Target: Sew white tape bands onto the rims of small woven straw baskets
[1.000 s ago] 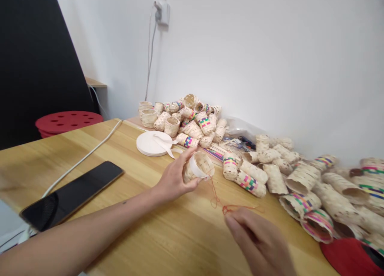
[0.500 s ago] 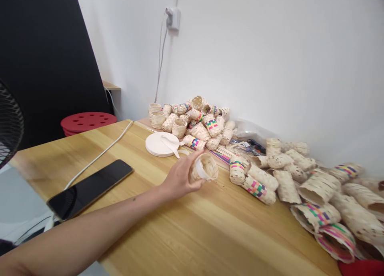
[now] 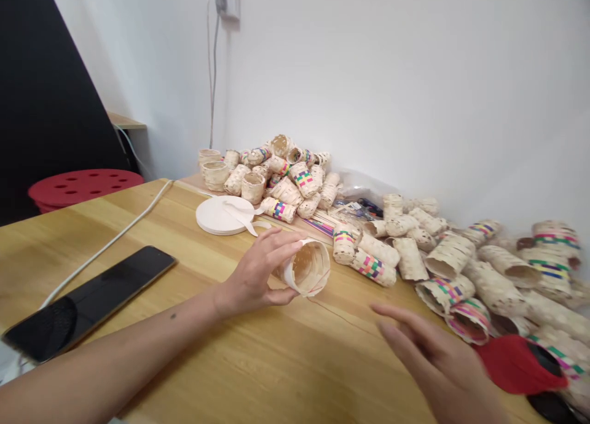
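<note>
My left hand [image 3: 262,267] is wrapped round a small woven bamboo basket [image 3: 318,264], tilted with its round mouth toward me and to the right. A pale band lines the basket's rim. From the rim a thin reddish thread [image 3: 341,316] runs right across the table toward my right hand [image 3: 428,356]. That hand is low on the right, blurred, with thumb and forefinger drawn close together at the thread's end. No needle can be made out. Behind my left hand lies a flat roll of white tape [image 3: 225,214], its loose end trailing.
Several woven baskets [image 3: 286,190], some with coloured bands, are heaped along the wall and down the right side. A black phone [image 3: 92,301] and white cable [image 3: 110,243] lie on the left. A red object [image 3: 516,362] sits at the right, a red stool [image 3: 83,187] beyond the table.
My right hand has come into view from the lower right, and the thread now shows. My left hand has turned the basket's mouth more toward me. The view has swung right.
</note>
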Demonstrator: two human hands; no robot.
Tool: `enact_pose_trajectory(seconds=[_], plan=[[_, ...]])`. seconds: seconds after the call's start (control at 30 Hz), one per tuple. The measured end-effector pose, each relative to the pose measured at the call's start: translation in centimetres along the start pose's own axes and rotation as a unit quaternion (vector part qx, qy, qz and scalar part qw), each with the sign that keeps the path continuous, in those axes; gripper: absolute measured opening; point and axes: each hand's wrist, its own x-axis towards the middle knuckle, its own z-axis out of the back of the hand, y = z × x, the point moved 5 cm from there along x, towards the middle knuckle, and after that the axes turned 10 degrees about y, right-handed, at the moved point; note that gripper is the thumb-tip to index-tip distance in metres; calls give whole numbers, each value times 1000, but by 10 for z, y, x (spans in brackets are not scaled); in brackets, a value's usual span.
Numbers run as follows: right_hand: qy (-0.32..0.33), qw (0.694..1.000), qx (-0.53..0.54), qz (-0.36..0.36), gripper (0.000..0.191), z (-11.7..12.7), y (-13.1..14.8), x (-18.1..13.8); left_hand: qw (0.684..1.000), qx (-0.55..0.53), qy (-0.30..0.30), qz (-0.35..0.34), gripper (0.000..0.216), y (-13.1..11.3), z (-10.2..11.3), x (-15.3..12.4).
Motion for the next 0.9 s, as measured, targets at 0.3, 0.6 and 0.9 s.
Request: enact_pose_trajectory(seconds=[0.3,0.6,0.9], plan=[[153,949,259,-97,36,-72,4,51,996,14,72,-48,74,-4,-12,-1],[152,943,279,-96,38,-80,-12,39,993,19,96,-60,69,-4,-22,-3],[91,961,251,-71,36,-73,-2,35,997,-20,67,-27,75,-4,-15,0]])
